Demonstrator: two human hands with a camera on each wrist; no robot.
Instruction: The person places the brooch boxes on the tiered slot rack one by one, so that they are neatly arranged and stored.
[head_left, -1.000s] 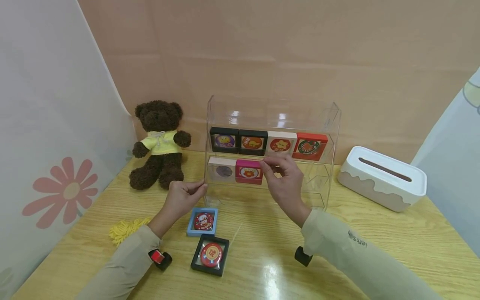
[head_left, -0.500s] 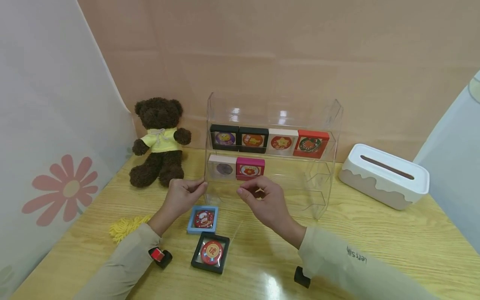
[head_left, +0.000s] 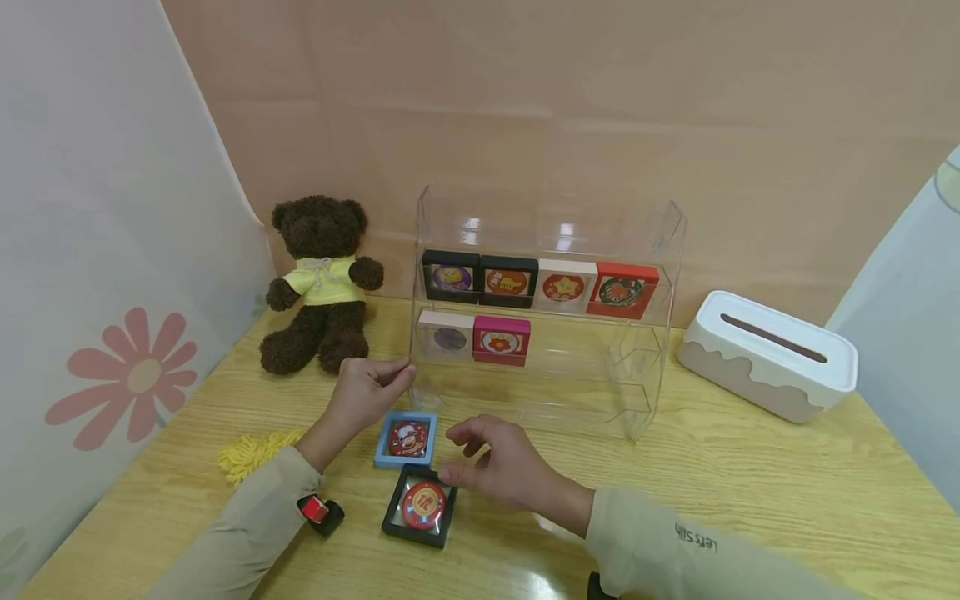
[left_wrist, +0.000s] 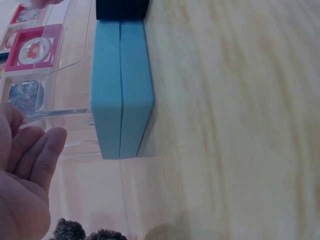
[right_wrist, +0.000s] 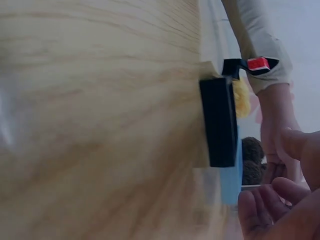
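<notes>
My left hand [head_left: 360, 393] pinches the left side edge of a clear acrylic display rack [head_left: 517, 229], as the left wrist view also shows. With fingers spread and nothing in them, my right hand [head_left: 506, 467] hovers by the upper right corner of a black square frame [head_left: 422, 504] holding a round red badge. Its thumb looks close to that corner; whether they touch, I cannot tell. Just behind lies a light blue frame [head_left: 405, 439] with another red badge. On the rack's lower shelf stand a pale framed badge [head_left: 446, 333] and a magenta one [head_left: 502, 341].
Several framed badges, black, white and red [head_left: 622, 291], line the shelf above. A brown teddy bear [head_left: 321, 283] in a yellow top sits left of the rack. At right stands a white tissue box [head_left: 768, 354]. Yellow yarn [head_left: 255, 456] lies beside my left forearm.
My right hand has come down from the magenta framed badge on the lower shelf to the black frame on the table, its fingers spreading. My left hand stays at the rack's edge.
</notes>
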